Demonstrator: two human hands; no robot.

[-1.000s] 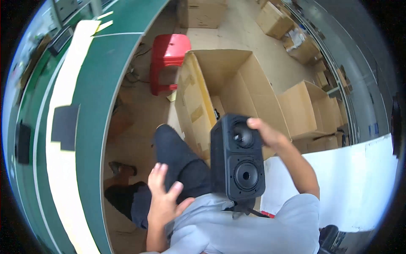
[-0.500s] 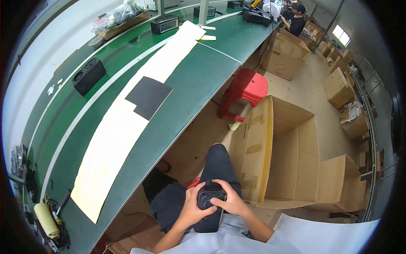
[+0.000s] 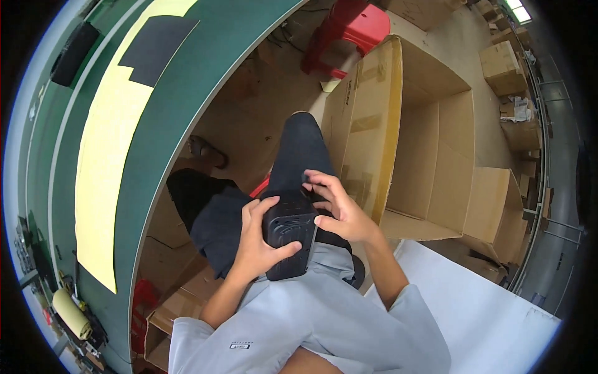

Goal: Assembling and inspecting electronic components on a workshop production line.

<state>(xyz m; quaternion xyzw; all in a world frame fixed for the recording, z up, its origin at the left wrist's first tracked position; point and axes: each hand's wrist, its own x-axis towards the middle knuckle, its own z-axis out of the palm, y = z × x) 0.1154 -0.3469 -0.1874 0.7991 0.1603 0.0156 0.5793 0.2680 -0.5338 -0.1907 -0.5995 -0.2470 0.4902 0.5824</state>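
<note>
A black plastic speaker (image 3: 290,232) with rounded corners rests in my lap, a recessed oval panel on its upper face. My left hand (image 3: 254,242) grips its left side, thumb lying across the face and fingers at the far left corner. At the right edge is my right hand (image 3: 339,212), its fingers curved and apart; the thumb tip is at the speaker's edge. Whether that thumb presses on it I cannot tell. Beneath the speaker are my dark trousers (image 3: 296,149).
Left is a green workbench (image 3: 165,118) bearing a yellow sheet (image 3: 103,181), a dark square pad (image 3: 159,47) and another black speaker (image 3: 75,55). A large open carton (image 3: 420,124) stands right, a red stool (image 3: 352,28) ahead. A white panel (image 3: 458,302) lies lower right.
My view has tilted down toward my lap. The right hand has moved off the speaker's face to its right edge, fingers opened; the left keeps its grip.
</note>
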